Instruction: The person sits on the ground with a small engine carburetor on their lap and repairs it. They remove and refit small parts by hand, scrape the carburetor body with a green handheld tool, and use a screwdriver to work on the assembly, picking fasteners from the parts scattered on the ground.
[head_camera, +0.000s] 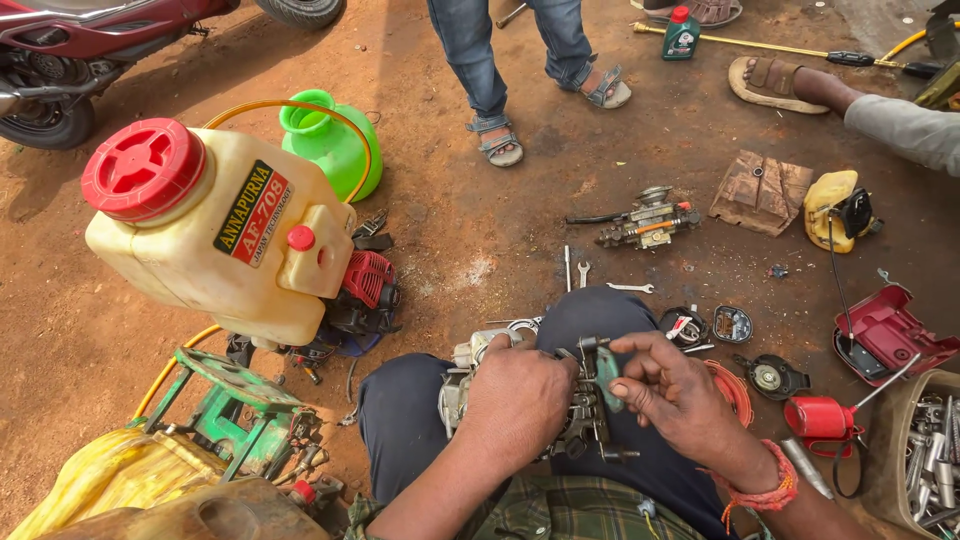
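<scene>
Left hand: the left hand (520, 395) sits knuckles-up on the lap, fingers curled down and clenched over the engine part (580, 425), pinning it across the thighs.
Right hand: the right hand (680, 395) comes in from the right, wrist bent, red thread band at the wrist; thumb and fingers pinch the tool (603, 370) by its teal handle, its dark head set against the top of the part.
Engine part: grey, greasy cast metal, blocky with small fittings; it lies on the lap between both hands, touching both.
Hidden: the left hand covers most of the part, so its full shape is hard to make out; the tool's tip is lost against the dark metal.
Tank: cream plastic tank (215, 235), smooth and scuffed, round ribbed red cap, standing to the left on the red dirt ground (470, 200).
Ground bits: thin steel spanners (600, 280) just beyond the knees; a carburettor (645, 222) farther out; a red oil can (822, 417) at right.
Others: a person's sandalled feet (550, 110) at the top, cut off above the knee.
</scene>
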